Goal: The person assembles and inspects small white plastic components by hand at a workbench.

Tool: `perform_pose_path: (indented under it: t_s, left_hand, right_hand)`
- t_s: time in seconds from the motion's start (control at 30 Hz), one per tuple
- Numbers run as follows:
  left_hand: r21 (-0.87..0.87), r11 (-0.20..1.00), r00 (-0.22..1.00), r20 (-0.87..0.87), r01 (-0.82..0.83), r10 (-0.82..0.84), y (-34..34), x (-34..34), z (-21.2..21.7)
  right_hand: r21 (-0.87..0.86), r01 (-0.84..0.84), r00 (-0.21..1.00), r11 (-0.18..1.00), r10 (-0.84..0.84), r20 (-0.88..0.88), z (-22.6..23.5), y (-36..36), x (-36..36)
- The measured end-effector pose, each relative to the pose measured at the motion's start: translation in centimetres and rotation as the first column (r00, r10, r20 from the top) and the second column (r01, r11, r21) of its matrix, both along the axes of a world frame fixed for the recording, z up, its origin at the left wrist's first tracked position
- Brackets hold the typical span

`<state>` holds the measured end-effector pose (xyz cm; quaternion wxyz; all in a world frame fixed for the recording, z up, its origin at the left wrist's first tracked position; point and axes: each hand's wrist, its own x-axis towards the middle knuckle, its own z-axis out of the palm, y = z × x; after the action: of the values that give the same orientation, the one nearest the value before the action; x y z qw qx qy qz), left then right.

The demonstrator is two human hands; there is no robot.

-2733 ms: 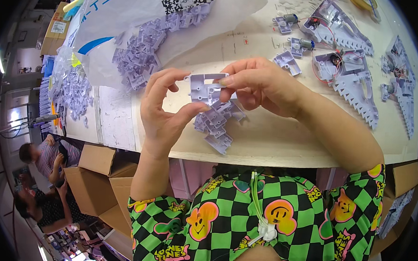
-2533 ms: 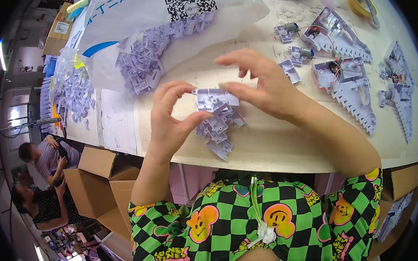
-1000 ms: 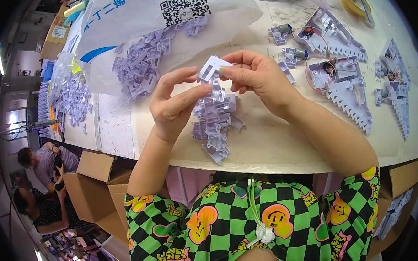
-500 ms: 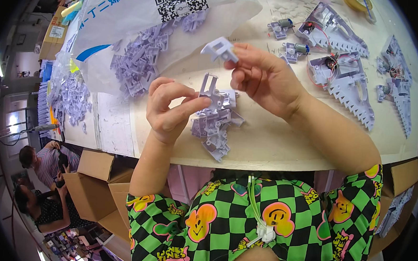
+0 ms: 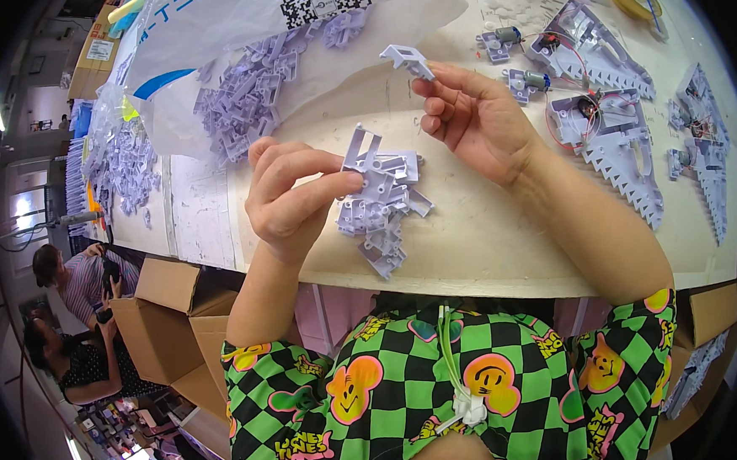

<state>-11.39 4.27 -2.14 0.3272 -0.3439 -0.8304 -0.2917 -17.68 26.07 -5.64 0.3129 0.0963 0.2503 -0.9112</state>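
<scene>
My left hand (image 5: 290,193) pinches a light-purple plastic bracket (image 5: 361,158) between thumb and fingers, held above a small heap of similar molded parts (image 5: 383,222) on the table. Raised farther back, my right hand (image 5: 480,123) grips another pale plastic part (image 5: 408,60) at its right end with thumb and forefinger. The two held pieces are apart. Behind my left hand, a pile of loose plastic parts (image 5: 246,100) lies on a clear printed plastic bag (image 5: 221,19).
At the right lie toothed grey housings (image 5: 625,166) with wires and small motors (image 5: 525,81). An open cardboard box (image 5: 156,327) stands below the table's left front edge; another box (image 5: 712,314) is at the right. Two people (image 5: 87,284) are at the lower left.
My right hand has moved slightly right with its part, which has turned flatter. My left hand has shifted a little to the left with its bracket.
</scene>
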Motion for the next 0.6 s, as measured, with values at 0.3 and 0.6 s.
perform_pose_path:
  t_s: [0.3,0.6]
  left_hand:
    - [-0.253,0.965,0.994,-0.096,-0.065,0.042,0.9,1.4,1.6]
    - [-0.352,0.932,0.971,0.181,-0.086,0.158,-0.7,1.1,0.4]
  right_hand:
    - [-0.026,-0.055,0.998,0.998,0.056,0.008,-0.5,-0.1,0.1]
    - [0.005,-0.175,0.982,0.985,0.175,-0.066,0.1,-0.2,0.5]
